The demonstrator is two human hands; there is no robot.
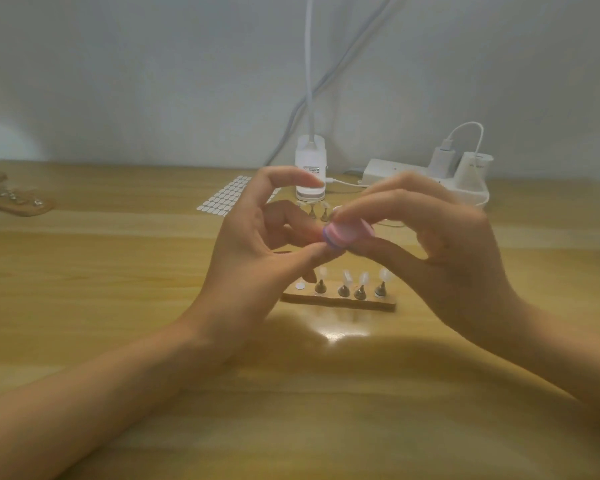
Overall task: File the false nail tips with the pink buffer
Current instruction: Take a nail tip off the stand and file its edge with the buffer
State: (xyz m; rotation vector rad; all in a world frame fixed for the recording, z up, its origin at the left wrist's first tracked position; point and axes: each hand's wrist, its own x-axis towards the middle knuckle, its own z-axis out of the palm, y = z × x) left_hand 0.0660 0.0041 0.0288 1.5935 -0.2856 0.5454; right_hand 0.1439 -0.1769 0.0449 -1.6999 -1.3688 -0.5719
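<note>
1. Hands meet in the head view, raised above the wooden desk [118, 271] with both forearms reaching in from the near edge.
2. Right hand [440, 244] pinches the pink buffer [349, 233] between thumb and curled fingers. The buffer lies roughly level, and its purple-edged end points towards the left hand.
3. Left hand [257, 244] has thumb and a finger drawn together right at that end of the buffer, with the forefinger arched above. Motion blur hides whether anything sits between those fingertips.
4. Below the hands, a wooden strip [340, 301] lies on the desk. It carries four metal cone holders, each topped by a clear false nail tip [362, 278], and a bare white disc [299, 286] at its left end.
5. More holders [324, 212] show behind the hands.
6. Farther back lie a sheet of white adhesive tabs [227, 197], a white lamp base [310, 168] and a white power strip [426, 174] with plugs.
7. Another wooden strip [13, 200] lies at the far left.
</note>
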